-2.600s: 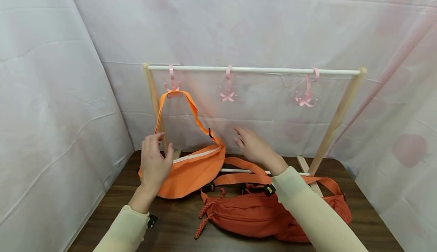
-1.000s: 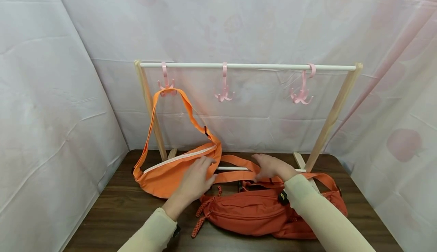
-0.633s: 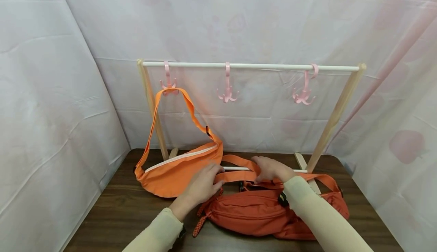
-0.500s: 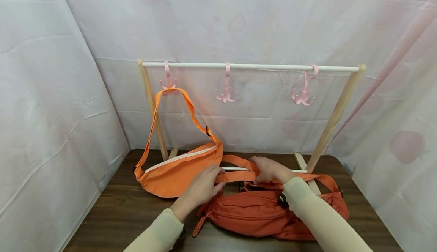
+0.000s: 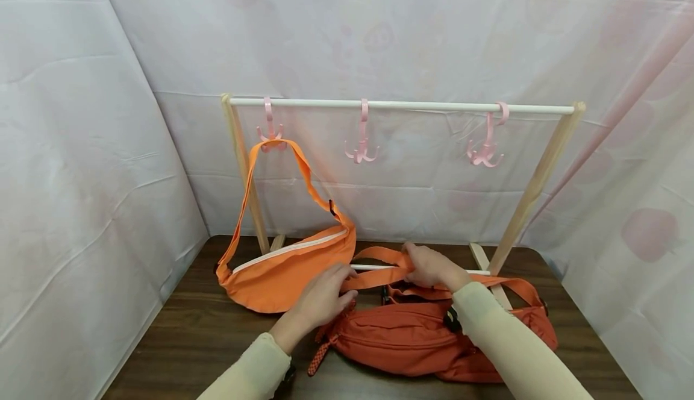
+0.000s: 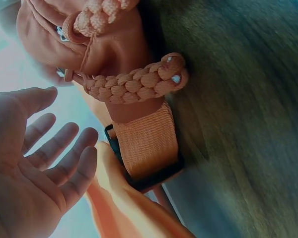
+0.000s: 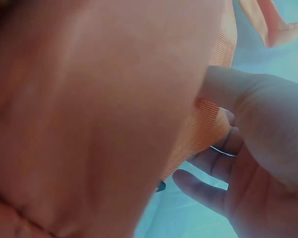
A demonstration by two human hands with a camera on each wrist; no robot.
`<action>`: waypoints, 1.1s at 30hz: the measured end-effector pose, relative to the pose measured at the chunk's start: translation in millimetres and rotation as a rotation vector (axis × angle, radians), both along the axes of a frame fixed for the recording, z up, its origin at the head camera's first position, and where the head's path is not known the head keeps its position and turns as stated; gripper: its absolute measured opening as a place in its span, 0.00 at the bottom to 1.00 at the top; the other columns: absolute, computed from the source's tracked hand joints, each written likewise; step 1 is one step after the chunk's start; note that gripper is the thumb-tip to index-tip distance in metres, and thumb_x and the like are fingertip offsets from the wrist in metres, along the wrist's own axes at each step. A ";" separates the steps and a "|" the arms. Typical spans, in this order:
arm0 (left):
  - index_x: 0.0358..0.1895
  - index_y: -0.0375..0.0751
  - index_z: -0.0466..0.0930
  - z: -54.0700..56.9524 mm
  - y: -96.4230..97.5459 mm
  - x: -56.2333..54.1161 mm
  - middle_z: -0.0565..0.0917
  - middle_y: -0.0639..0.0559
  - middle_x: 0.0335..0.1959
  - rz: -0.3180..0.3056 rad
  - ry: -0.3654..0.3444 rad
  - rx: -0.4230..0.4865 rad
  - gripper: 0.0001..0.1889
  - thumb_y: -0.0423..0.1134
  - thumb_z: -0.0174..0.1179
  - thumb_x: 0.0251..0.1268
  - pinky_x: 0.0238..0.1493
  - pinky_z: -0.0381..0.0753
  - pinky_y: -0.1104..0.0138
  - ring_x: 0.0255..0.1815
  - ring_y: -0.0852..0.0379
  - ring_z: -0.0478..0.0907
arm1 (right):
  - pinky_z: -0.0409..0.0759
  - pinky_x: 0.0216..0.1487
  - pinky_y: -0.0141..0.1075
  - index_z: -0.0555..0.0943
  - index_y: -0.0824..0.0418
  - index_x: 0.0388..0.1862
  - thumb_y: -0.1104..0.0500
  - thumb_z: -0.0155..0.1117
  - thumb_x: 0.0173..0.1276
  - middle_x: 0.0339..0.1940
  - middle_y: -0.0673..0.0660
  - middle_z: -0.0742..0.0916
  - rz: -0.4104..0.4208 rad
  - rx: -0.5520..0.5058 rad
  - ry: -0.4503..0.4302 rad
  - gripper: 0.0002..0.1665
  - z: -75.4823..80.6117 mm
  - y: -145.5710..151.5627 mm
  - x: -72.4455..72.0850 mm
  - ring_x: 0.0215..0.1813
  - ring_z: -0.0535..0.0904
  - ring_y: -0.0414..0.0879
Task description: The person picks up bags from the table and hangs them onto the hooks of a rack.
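A red waist bag [image 5: 398, 340] lies on the table, its orange-red strap [image 5: 379, 278] looped up behind it. My right hand [image 5: 431, 265] pinches this strap between thumb and fingers; in the right wrist view the webbing [image 7: 203, 131] passes under the thumb. By the bag's left end is my left hand [image 5: 320, 297], fingers loosely bent and holding nothing. The left wrist view has braided zipper pulls [image 6: 134, 84] and a black buckle [image 6: 156, 179] near that hand. Just behind it, an orange sling bag [image 5: 282, 279] hangs by its strap from the left pink hook [image 5: 270, 130], its body low near the table.
A rack with a white bar [image 5: 434, 106] and wooden posts [image 5: 537, 189] stands at the back of the wooden table [image 5: 179, 328]. Middle [image 5: 362, 144] and right pink hooks [image 5: 485, 147] hang from the bar. Pale curtains [image 5: 423, 38] surround the table.
My left hand has left the orange bag's left side and moved right to the red bag's end. My right hand has lowered onto the red bag's strap and now pinches it.
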State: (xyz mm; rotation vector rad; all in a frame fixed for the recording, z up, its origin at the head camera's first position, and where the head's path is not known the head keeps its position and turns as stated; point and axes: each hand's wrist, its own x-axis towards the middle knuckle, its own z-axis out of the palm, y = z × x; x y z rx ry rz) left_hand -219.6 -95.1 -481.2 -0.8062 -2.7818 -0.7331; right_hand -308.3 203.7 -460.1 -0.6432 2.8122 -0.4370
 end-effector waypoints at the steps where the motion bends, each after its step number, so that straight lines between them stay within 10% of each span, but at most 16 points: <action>1: 0.63 0.47 0.81 0.3 -0.8 0.2 0.83 0.53 0.55 0.002 -0.005 0.004 0.18 0.44 0.69 0.75 0.45 0.84 0.59 0.50 0.55 0.82 | 0.80 0.49 0.51 0.63 0.68 0.78 0.55 0.77 0.71 0.60 0.67 0.84 -0.003 -0.013 0.005 0.47 1.4 1.1 -0.1 0.50 0.84 0.54; 6: 0.62 0.46 0.82 2.2 -2.8 1.1 0.83 0.51 0.54 0.006 -0.008 0.030 0.17 0.44 0.69 0.75 0.41 0.82 0.61 0.45 0.54 0.83 | 0.82 0.42 0.50 0.54 0.71 0.80 0.59 0.75 0.73 0.55 0.68 0.85 -0.007 -0.072 0.062 0.50 11.4 7.3 0.8 0.43 0.86 0.56; 15: 0.66 0.43 0.79 -0.8 -2.2 -1.9 0.83 0.47 0.57 0.051 0.025 0.059 0.24 0.44 0.72 0.72 0.47 0.85 0.56 0.53 0.51 0.83 | 0.69 0.23 0.39 0.39 0.62 0.88 0.65 0.72 0.73 0.17 0.51 0.78 -0.015 -0.101 0.111 0.62 33.2 15.9 6.6 0.15 0.72 0.44; 33: 0.76 0.41 0.70 -8.5 0.6 -7.6 0.78 0.43 0.65 0.104 -0.054 0.024 0.43 0.57 0.76 0.64 0.57 0.82 0.49 0.59 0.47 0.80 | 0.67 0.21 0.36 0.47 0.53 0.90 0.67 0.70 0.71 0.16 0.47 0.73 0.042 -0.135 0.333 0.58 88.5 22.3 51.4 0.14 0.65 0.41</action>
